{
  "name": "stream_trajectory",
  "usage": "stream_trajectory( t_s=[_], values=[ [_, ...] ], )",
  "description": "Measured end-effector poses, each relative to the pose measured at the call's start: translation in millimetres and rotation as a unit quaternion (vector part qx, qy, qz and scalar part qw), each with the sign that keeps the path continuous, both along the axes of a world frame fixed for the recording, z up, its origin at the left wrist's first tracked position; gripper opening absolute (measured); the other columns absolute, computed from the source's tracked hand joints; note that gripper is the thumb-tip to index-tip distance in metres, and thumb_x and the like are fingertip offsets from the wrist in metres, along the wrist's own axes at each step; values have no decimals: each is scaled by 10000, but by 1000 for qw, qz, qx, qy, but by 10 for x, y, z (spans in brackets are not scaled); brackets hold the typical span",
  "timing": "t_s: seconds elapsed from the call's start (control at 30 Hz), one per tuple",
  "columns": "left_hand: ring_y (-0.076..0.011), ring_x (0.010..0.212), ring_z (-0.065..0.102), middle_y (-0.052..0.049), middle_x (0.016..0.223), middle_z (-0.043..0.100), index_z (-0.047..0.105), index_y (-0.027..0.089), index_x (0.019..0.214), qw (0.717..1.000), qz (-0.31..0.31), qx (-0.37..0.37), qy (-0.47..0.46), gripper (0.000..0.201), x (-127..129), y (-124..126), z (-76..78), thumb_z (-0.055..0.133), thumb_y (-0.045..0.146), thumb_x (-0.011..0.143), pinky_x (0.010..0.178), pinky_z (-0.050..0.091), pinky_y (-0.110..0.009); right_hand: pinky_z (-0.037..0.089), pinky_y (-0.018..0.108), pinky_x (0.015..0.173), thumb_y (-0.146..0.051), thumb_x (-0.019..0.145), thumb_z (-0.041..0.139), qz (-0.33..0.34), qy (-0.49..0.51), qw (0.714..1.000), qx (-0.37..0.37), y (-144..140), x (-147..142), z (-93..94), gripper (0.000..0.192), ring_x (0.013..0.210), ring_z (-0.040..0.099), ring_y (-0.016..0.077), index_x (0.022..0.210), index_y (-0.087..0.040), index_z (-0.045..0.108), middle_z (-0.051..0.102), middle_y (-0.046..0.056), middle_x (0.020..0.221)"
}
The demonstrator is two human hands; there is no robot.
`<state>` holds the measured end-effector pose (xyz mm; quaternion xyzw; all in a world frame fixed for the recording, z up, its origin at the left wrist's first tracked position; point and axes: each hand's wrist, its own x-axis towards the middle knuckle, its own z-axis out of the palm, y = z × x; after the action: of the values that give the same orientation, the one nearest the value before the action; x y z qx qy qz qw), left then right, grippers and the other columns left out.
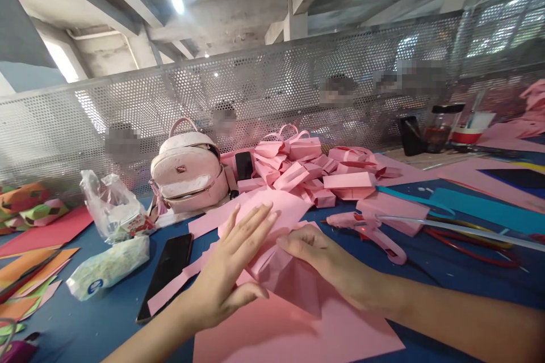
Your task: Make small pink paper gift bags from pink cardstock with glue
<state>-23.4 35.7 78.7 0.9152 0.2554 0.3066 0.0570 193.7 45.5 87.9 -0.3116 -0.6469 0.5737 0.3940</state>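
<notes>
My right hand (317,252) pinches a folded piece of pink paper (293,281) between thumb and fingers. Just left of it, my left hand (238,261) is stretched out, fingers straight and thumb apart, its fingertips close to the folded paper. Whether those fingertips touch it I cannot tell. Beneath both hands lies a large flat pink sheet (264,334). Behind them rises a heap of folded pink paper pieces (293,167). A pink glue gun (370,229) with a glue stick in it rests to the right of my right hand.
A black phone (170,266) lies left, with a tissue pack (110,266) and plastic bag (114,207) beyond. A pale pink backpack (187,173) stands before the perforated metal partition (264,91). Coloured papers (29,283) lie far left; a jar (440,130) stands back right.
</notes>
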Motion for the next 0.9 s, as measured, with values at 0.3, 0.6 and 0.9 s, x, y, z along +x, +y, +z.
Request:
stream_trajectory(
  t_s=[0.3,0.6,0.9],
  values=[
    [-250,1540,217,-72,1643,310,329,299,1556,997,-24,49,60,686,-138,164,59,372,646,966,1244,-122,-472,356,301,663,-622,819,671,34,-13,999,-33,-41,23,12,486,674,419,156,590,-211,545,478,-26,661],
    [-205,1417,471,-74,1492,552,431,251,1507,995,4,88,-56,474,-42,18,24,455,398,1056,1275,13,-425,410,297,630,-648,809,681,-52,-10,998,-23,-60,9,-10,488,668,491,166,608,-213,584,525,-23,630],
    [-183,1328,570,43,1399,637,555,405,1399,977,92,-27,-190,433,152,-164,-80,555,208,1013,1280,114,-454,462,300,701,-617,844,673,-40,-4,998,48,-56,2,-10,441,744,541,176,664,-214,675,604,-4,714]
  ],
)
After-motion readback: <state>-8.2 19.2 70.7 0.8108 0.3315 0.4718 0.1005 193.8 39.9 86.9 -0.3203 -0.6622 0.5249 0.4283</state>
